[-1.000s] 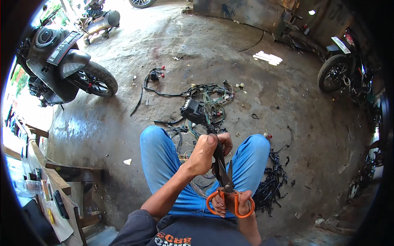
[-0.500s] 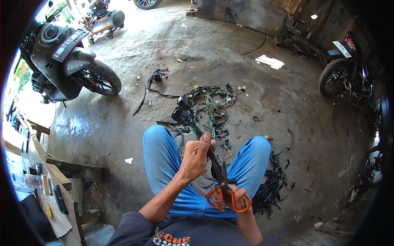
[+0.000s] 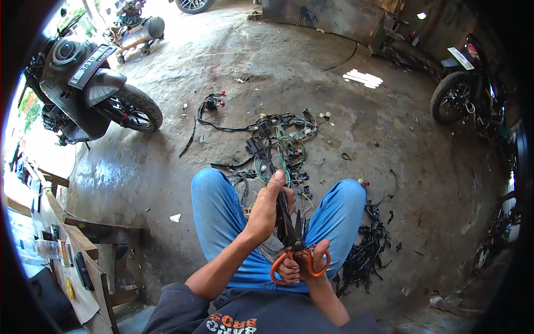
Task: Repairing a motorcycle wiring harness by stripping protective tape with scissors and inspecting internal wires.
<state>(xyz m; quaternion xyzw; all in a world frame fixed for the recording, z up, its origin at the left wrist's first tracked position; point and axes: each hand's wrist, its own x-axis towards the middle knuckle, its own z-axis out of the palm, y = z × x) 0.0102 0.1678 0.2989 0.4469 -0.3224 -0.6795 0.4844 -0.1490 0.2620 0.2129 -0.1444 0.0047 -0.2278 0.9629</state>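
My left hand (image 3: pixel 268 207) is closed around a black-taped wiring harness (image 3: pixel 285 222), its thumb pressed along the top. Beyond the fist, black connector blocks (image 3: pixel 256 146) stick out from the harness toward the wires on the floor. My right hand (image 3: pixel 315 261) grips orange-handled scissors (image 3: pixel 297 245), with fingers through the loops. Their dark blades point away from me, a little apart, close against the harness between my knees. Whether the harness lies between the blades is hard to tell. Loose wires (image 3: pixel 289 133) in green, black and other colours spread over the floor past my hands.
A heap of black tape scraps (image 3: pixel 364 256) lies right of my right knee. Motorcycles stand at the left (image 3: pixel 92 83) and right (image 3: pixel 461 97). A wooden bench (image 3: pixel 83 245) is at my lower left, and an air compressor (image 3: pixel 142 34) stands at the far left.
The scissors and my right hand have shifted slightly left, and the blades show wider apart. The connector blocks have turned and moved a little right. My left hand keeps its hold.
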